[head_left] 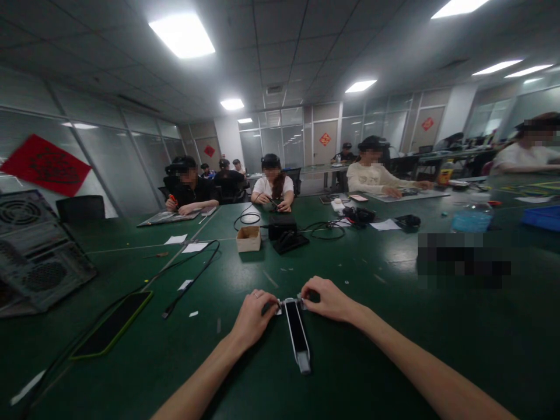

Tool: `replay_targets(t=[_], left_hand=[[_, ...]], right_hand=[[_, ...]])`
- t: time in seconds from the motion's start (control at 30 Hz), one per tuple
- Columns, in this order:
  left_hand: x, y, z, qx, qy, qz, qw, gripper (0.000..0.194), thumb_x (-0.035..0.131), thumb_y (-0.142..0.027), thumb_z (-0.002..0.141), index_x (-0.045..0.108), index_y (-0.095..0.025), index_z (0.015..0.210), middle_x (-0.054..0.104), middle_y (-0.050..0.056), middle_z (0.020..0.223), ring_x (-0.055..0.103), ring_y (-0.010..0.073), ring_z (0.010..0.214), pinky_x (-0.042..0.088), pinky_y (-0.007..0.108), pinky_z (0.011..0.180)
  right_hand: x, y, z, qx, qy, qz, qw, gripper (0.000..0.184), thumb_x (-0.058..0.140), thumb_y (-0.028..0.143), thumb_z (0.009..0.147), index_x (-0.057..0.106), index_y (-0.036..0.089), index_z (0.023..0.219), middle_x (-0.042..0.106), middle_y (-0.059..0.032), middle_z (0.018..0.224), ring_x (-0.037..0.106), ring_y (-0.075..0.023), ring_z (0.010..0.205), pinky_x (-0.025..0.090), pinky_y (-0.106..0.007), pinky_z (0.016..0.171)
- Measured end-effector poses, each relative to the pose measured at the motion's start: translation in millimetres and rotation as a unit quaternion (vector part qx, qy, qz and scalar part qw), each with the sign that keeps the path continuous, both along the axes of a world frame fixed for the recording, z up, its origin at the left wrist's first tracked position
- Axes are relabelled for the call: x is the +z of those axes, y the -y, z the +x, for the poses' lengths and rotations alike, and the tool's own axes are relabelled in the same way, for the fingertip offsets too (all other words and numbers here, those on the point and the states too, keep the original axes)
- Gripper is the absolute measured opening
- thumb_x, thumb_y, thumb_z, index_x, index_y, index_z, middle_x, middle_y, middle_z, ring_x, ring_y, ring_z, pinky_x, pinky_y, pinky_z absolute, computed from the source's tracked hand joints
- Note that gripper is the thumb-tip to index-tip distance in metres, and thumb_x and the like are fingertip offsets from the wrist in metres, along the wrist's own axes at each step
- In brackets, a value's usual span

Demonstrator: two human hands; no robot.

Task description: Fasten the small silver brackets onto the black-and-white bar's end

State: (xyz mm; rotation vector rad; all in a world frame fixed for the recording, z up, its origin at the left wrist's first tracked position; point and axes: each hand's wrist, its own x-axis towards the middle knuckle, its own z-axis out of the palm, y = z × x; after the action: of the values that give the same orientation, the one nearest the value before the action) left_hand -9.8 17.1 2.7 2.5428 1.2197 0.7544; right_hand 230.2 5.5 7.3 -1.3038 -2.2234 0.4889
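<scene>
A narrow device with a black top, a white rim and a grey near end (296,332) lies lengthwise on the green table in front of me. I cannot tell its kind. My left hand (254,315) is at its far left corner, thumb and fingers pinched on a small pale piece (279,307). At the far right corner my right hand (324,298) is closed in a like pinch, around a small greyish piece (305,303) mostly hidden by the fingers. Both pieces seem to touch the device's sides, though the join is too small to see.
Beyond my hands stand an open cardboard box (248,240) and a black box-shaped unit (282,226) with cables. To the left lie a green-edged black panel (112,326), a black cable (192,280) and a computer case (39,251). Several people sit across the table.
</scene>
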Motion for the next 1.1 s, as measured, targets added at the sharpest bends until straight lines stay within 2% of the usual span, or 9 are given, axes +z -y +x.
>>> replay_targets(t=[0.4, 0.63, 0.87, 1.1], left_hand=[[3.4, 4.0, 0.6, 0.013, -0.024, -0.012, 1.0, 0.01, 0.053, -0.02, 0.086, 0.063, -0.02, 0.088, 0.065, 0.002, 0.088, 0.056, 0.0203, 0.085, 0.042, 0.033, 0.075], [-2.2, 1.0, 0.4, 0.014, -0.012, -0.003, 1.0, 0.01, 0.053, -0.019, 0.085, 0.063, -0.02, 0.086, 0.065, 0.003, 0.087, 0.055, 0.0206, 0.085, 0.041, 0.034, 0.076], [-1.2, 4.9, -0.4, 0.023, -0.012, -0.013, 1.0, 0.01, 0.054, -0.018, 0.085, 0.063, -0.02, 0.087, 0.065, 0.003, 0.089, 0.056, 0.0207, 0.087, 0.041, 0.034, 0.078], [-3.3, 3.2, -0.7, 0.026, -0.006, -0.01, 1.0, 0.008, 0.055, -0.019, 0.085, 0.063, -0.02, 0.086, 0.065, 0.002, 0.09, 0.055, 0.0201, 0.086, 0.04, 0.033, 0.078]], right_hand=[[-1.0, 2.4, 0.7, -0.001, -0.003, -0.011, 1.0, 0.02, 0.049, 0.032, 0.088, 0.064, 0.019, 0.095, 0.06, -0.0043, 0.093, 0.054, -0.017, 0.085, 0.044, -0.031, 0.076], [0.6, 3.0, 0.8, -0.001, -0.011, -0.008, 1.0, 0.018, 0.05, 0.032, 0.088, 0.062, 0.019, 0.09, 0.059, -0.0043, 0.091, 0.053, -0.0168, 0.083, 0.044, -0.031, 0.074], [6.2, 6.8, -1.6, -0.001, -0.006, -0.03, 1.0, 0.014, 0.055, 0.03, 0.084, 0.062, 0.019, 0.09, 0.059, -0.0037, 0.091, 0.053, -0.0163, 0.082, 0.044, -0.03, 0.074], [-0.5, 5.1, -3.2, -0.005, -0.013, -0.026, 1.0, 0.013, 0.053, 0.027, 0.085, 0.06, 0.018, 0.092, 0.057, -0.0045, 0.092, 0.054, -0.0156, 0.08, 0.045, -0.029, 0.071]])
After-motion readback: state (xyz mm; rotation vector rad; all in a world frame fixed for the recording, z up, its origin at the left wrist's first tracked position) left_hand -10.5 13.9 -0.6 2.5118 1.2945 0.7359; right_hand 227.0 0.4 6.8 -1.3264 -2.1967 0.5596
